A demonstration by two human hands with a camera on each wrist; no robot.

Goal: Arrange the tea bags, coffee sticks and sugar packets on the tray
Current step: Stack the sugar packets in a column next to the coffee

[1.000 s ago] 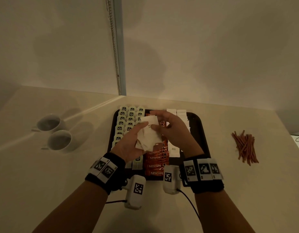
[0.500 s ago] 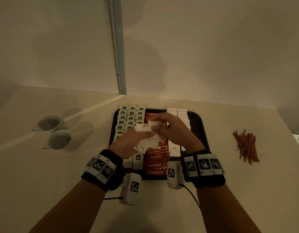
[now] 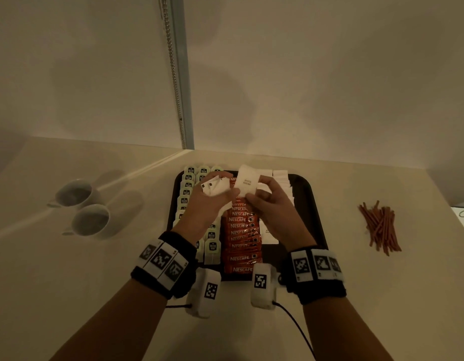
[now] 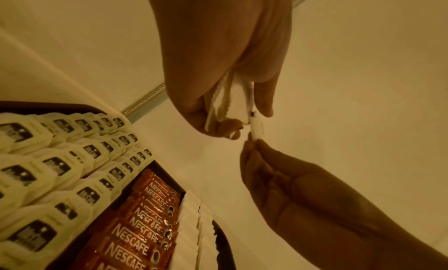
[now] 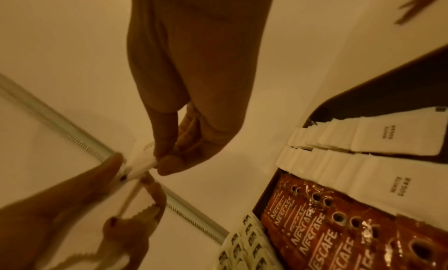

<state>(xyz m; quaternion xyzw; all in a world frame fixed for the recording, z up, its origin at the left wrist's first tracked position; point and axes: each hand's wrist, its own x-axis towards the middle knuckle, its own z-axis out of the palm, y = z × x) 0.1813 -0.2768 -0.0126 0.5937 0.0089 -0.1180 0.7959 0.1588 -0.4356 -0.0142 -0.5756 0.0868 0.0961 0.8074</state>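
A black tray (image 3: pixel 307 204) holds pale green tea bags (image 3: pixel 186 190) in columns on its left, orange Nescafe coffee sticks (image 3: pixel 242 238) down the middle and white sugar packets (image 3: pixel 280 176) on its right. Above the tray's far half, my left hand (image 3: pixel 212 191) grips a fanned bunch of white sugar packets (image 3: pixel 217 188). My right hand (image 3: pixel 261 196) pinches a single white sugar packet (image 3: pixel 248 181) beside that bunch, held upright. The left wrist view shows the bunch (image 4: pixel 227 103) between the left hand's fingers and the single packet (image 4: pixel 257 126) at the right hand's fingertips (image 4: pixel 252 149).
Two white cups (image 3: pixel 74 194) (image 3: pixel 91 223) stand on the pale table left of the tray. A loose pile of thin brown sticks (image 3: pixel 380 226) lies to the right. A wall with a metal strip and bead chain (image 3: pixel 177 100) rises just behind the tray.
Both hands have risen and shifted toward the tray's far end. The right hand has drawn one sugar packet out of the bunch in the left hand and now holds it upright.
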